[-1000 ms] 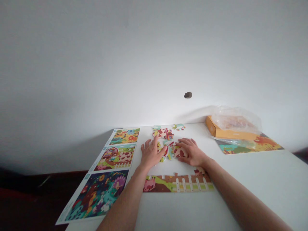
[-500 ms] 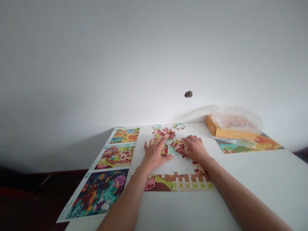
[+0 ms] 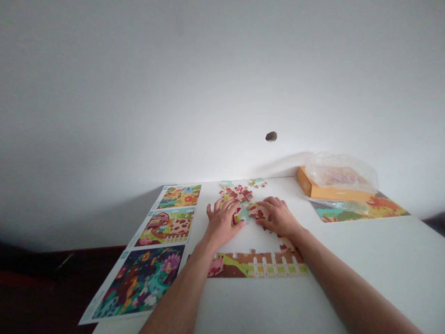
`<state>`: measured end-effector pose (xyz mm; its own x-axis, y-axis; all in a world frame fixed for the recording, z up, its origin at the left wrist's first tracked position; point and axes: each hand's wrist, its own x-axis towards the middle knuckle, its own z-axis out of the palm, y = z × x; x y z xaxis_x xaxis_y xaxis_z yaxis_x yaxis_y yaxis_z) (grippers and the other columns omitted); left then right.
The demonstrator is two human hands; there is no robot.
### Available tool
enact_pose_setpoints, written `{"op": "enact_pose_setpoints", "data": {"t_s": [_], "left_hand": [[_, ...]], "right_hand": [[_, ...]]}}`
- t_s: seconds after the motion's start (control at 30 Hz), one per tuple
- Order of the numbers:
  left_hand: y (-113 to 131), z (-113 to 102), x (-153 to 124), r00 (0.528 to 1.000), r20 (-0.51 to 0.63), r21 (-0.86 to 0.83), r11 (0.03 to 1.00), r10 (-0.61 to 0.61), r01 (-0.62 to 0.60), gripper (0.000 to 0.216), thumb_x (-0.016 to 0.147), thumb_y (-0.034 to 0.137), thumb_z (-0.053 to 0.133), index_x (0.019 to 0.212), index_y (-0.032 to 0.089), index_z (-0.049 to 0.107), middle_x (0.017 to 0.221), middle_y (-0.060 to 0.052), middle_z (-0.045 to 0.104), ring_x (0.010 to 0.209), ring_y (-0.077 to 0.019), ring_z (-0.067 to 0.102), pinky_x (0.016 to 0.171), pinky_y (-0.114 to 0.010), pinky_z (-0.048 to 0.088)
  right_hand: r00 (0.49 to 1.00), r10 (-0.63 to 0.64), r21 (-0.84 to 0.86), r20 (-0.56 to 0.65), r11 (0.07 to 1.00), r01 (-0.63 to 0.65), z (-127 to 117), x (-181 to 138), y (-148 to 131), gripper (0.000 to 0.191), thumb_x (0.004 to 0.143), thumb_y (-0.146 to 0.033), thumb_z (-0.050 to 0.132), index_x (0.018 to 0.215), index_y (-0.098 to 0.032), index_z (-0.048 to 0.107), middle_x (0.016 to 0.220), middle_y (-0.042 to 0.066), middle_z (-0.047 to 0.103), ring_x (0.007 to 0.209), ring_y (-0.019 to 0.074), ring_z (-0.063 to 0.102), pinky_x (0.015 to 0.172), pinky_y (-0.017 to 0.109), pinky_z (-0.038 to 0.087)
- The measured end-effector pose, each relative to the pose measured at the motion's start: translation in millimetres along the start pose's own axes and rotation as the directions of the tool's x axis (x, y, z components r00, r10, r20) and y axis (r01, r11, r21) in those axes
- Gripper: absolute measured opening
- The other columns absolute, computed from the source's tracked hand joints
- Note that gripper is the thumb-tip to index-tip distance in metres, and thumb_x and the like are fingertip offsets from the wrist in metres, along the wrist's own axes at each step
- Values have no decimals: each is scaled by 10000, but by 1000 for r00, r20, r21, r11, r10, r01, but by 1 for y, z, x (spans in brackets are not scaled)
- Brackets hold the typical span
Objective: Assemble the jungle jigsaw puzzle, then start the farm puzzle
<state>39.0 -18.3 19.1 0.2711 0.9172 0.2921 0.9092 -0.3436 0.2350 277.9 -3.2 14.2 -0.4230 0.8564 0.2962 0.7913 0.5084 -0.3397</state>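
My left hand (image 3: 222, 222) lies palm down with its fingers spread, partly covering red and pale green puzzle pieces (image 3: 244, 213). To its right, my right hand (image 3: 281, 218) has thumb and fingers curved around the edge of brown-spotted puzzle pieces (image 3: 257, 211). What lies under both palms is hidden. Closer to me, a joined puzzle strip (image 3: 239, 266) shows a pig, brown ground and a white fence. My left forearm hides its left end, and more joined pieces (image 3: 285, 244) rise from its right end beside my right wrist.
Loose puzzle pieces (image 3: 238, 192) and a smaller group (image 3: 257, 183) lie by the wall. A sheet with three pictures (image 3: 168, 226) runs along the table's left edge. At right, an orange box (image 3: 333, 191) bears a clear plastic bag (image 3: 347, 174), beside another picture (image 3: 385, 208).
The red and pale green pieces have shifted slightly left along with my left hand's thumb. My right hand's thumb now shows lower, against the spotted pieces' edge. The strip is unchanged.
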Motion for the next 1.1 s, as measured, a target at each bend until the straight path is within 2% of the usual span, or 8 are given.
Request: {"op": "enact_pose_setpoints", "data": {"t_s": [0.17, 0.3, 0.43, 0.57, 0.67, 0.83, 1.0, 1.1], "left_hand": [[-6, 2, 1, 992, -52, 16, 993, -118, 119, 464, 838, 372, 572, 1300, 345, 546, 1388, -26, 541, 1322, -328, 344, 1109, -613, 168], [-9, 3, -1, 994, 18, 31, 994, -110, 109, 678, 692, 138, 551, 1335, 349, 511, 1440, -11, 484, 1334, -328, 330, 1099, -627, 190], [-9, 5, 0, 983, -21, 101, 977, -184, 186, 757, 628, 48, 503, 1329, 334, 520, 1430, -36, 483, 1322, -324, 340, 1084, -652, 202], [-12, 6, 0, 945, -104, 162, 933, -309, 322, 625, 708, 55, 486, 1277, 296, 572, 1408, -84, 490, 1308, -337, 355, 1058, -677, 230], [-15, 8, -1, 910, -135, 187, 892, -392, 412, 526, 804, 89, 450, 1287, 258, 571, 1424, -122, 470, 1290, -350, 385, 1012, -658, 317], [-15, 7, 0, 894, -59, 163, 879, -444, 447, 508, 856, 166, 410, 1353, 201, 511, 1444, -165, 451, 1326, -360, 379, 1005, -687, 325], [-12, 4, -1, 877, 7, 225, 855, -481, 468, 686, 754, 178, 504, 1432, 215, 414, 1534, -158, 331, 1426, -380, 236, 1068, -729, 174], [-14, 3, -4, 853, 6, 262, 824, -523, 503, 687, 774, 181, 504, 1450, 231, 392, 1530, -171, 330, 1419, -402, 245, 1062, -729, 177]], "right_hand": [[1000, 22, -53, 10, 998, -22, -8, -2, -4, 570, 797, -412, 618, 1333, -240, 527, 1215, 117, 546, 1082, 308, 478, 905, 452, 372], [996, 83, -57, 13, 995, -82, -7, -2, -2, 613, 727, -273, 589, 1335, -223, 525, 1219, 119, 541, 1069, 312, 473, 883, 443, 384], [999, 29, 16, 39, 999, -29, -5, -2, -2, 655, 690, -194, 561, 1344, -211, 518, 1222, 119, 543, 1083, 301, 483, 903, 434, 395], [998, -60, 73, 25, 996, 58, -5, -3, -6, 605, 714, -142, 521, 1307, -257, 545, 1252, 97, 544, 1126, 288, 484, 929, 436, 389], [992, -122, 114, 5, 986, 121, -4, -2, -7, 580, 735, -140, 519, 1305, -248, 544, 1253, 104, 552, 1130, 281, 497, 963, 444, 377], [991, -131, 134, 19, 983, 127, -5, -2, -7, 565, 784, -241, 565, 1345, -241, 508, 1281, 116, 535, 1171, 282, 489, 992, 448, 365], [978, -157, 106, 141, 984, 143, -16, -7, 4, 791, 713, -332, 660, 1451, -263, 385, 1428, 138, 420, 1319, 346, 360, 1081, 566, 234], [962, -98, 80, 254, 994, 80, -18, -8, 17, 904, 693, -378, 681, 1501, -244, 300, 1518, 176, 305, 1407, 401, 218, 1086, 667, 117]]}}
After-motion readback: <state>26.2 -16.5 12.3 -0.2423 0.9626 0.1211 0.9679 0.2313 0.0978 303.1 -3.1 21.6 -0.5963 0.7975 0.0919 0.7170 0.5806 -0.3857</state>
